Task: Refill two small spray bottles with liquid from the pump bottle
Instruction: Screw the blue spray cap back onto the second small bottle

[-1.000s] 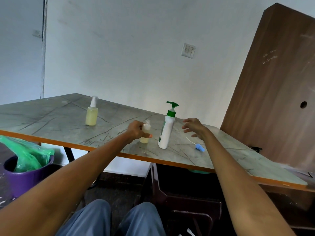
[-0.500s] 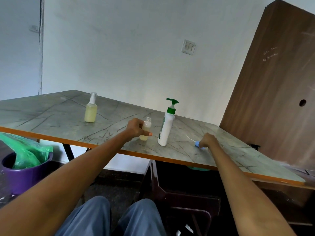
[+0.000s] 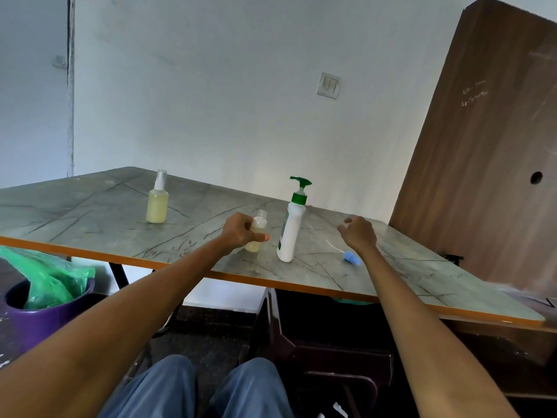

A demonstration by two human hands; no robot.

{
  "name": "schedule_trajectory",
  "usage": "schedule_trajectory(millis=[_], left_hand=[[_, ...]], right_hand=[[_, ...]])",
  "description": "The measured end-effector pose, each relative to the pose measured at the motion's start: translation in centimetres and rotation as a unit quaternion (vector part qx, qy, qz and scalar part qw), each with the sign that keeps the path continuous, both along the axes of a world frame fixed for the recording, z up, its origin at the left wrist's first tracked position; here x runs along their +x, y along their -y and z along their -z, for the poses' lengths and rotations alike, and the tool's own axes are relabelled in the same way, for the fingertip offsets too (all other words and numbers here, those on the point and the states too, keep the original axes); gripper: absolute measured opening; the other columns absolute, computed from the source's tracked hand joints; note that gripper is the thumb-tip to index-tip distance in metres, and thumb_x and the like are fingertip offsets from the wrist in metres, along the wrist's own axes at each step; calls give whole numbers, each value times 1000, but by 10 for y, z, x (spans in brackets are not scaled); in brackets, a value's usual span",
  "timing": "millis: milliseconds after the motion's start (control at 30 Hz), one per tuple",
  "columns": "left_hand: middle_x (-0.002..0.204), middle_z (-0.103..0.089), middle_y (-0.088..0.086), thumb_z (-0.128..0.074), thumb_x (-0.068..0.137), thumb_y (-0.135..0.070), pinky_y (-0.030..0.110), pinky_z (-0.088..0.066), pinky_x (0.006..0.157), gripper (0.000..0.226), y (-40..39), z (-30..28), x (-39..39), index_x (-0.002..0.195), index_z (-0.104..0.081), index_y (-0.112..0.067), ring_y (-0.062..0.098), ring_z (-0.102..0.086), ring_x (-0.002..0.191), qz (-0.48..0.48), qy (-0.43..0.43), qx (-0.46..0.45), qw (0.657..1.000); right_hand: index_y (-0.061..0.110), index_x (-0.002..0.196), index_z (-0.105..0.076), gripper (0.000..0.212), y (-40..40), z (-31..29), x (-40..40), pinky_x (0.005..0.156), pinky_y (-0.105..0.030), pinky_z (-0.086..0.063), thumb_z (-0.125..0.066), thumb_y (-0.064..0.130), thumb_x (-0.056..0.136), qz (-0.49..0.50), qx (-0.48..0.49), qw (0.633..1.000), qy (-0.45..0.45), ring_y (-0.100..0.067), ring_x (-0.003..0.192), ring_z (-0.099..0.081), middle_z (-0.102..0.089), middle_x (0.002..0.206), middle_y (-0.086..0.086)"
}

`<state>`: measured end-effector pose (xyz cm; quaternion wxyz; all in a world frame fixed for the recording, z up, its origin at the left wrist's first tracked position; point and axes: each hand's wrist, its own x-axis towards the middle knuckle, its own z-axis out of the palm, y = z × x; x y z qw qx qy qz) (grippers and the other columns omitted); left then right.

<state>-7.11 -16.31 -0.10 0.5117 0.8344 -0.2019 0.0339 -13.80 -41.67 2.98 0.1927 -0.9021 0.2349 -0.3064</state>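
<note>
My left hand (image 3: 239, 231) grips a small uncapped spray bottle (image 3: 258, 230) that stands on the table with pale yellow liquid low in it. Just right of it stands the white pump bottle (image 3: 291, 227) with its green pump head. A blue spray cap (image 3: 351, 257) with a thin white tube lies on the table right of the pump bottle. My right hand (image 3: 358, 232) hovers above and behind that cap, fingers loosely curled, holding nothing. A second spray bottle (image 3: 157, 203), capped and nearly full of yellow liquid, stands further left and back.
The grey marble-patterned table (image 3: 90, 218) has an orange front edge. A purple bin (image 3: 45, 315) with a green bag stands on the floor at the left. A brown wooden panel (image 3: 482, 176) leans against the wall at the right. A dark chair sits under the table.
My right hand went down to the blue cap half a second ago and has now lifted away from it, leaving the cap on the table. My left hand keeps its grip on the small bottle.
</note>
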Motion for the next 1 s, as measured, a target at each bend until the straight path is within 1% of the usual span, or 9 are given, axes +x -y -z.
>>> schedule_trajectory(millis=[100, 200, 333, 400, 500, 633, 733, 933, 1000], left_hand=[[111, -62, 15, -76, 74, -22, 26, -42, 79, 54, 5, -9, 5, 120, -57, 1, 20, -53, 91, -5, 25, -18, 1000], [118, -62, 15, -77, 73, -22, 25, -41, 80, 60, 8, -24, 6, 126, -55, -3, 26, -58, 102, -18, 60, -45, 997], [116, -64, 12, -77, 73, -25, 23, -39, 75, 57, 12, -46, 5, 124, -58, -7, 25, -59, 101, -6, 93, -58, 994], [116, -65, 12, -77, 73, -28, 22, -38, 70, 55, 14, -53, 4, 122, -60, -9, 23, -58, 95, 5, 108, -53, 993], [114, -66, 12, -77, 71, -30, 21, -38, 65, 54, 17, -59, 4, 120, -62, -10, 23, -58, 93, 23, 117, -45, 992], [114, -66, 12, -78, 71, -28, 20, -38, 62, 55, 18, -68, 3, 120, -62, -10, 17, -54, 89, 41, 119, -41, 991], [115, -66, 12, -79, 71, -26, 22, -38, 64, 55, 20, -72, 3, 121, -61, -10, 23, -58, 95, 43, 115, -33, 992], [115, -66, 13, -78, 72, -23, 16, -33, 57, 53, 19, -73, 4, 121, -61, -9, 28, -59, 106, 48, 126, -13, 991], [115, -66, 13, -78, 72, -21, 21, -35, 64, 53, 18, -69, 6, 120, -62, -8, 29, -60, 106, 54, 130, -3, 990]], right_hand=[[7, 116, -61, 29, -23, -23, 10, 83, -29, -45, -53, 16, 91, -100, -6, 984, 147, -27, 101, -61, -66, 111, -12], [4, 111, -64, 25, -52, -39, 17, 71, -15, -41, -51, 8, 91, -176, -16, 950, 258, -23, 90, -63, -68, 108, -11], [3, 107, -66, 24, -79, -41, 28, 64, 0, -39, -50, 1, 89, -231, -15, 924, 303, -9, 87, -58, -68, 108, -9], [2, 105, -67, 24, -85, -35, 32, 65, 1, -39, -49, -1, 89, -244, -14, 920, 306, -9, 91, -57, -68, 108, -10], [1, 104, -68, 25, -86, -29, 34, 68, -4, -41, -48, 1, 88, -254, -21, 908, 332, -18, 94, -61, -69, 106, -12], [2, 105, -68, 24, -84, -27, 34, 78, -30, -51, -50, 2, 89, -264, -28, 903, 338, -15, 95, -61, -69, 107, -12], [3, 106, -68, 23, -85, -23, 33, 78, -33, -53, -52, 4, 90, -264, -18, 901, 344, -10, 94, -59, -69, 108, -10], [10, 109, -66, 26, -95, -9, 36, 79, -33, -53, -49, 21, 92, -222, -8, 906, 361, -18, 99, -60, -67, 110, -3], [12, 110, -66, 27, -99, 1, 39, 80, -34, -54, -48, 22, 93, -200, -16, 905, 375, -16, 103, -58, -67, 111, -2]])
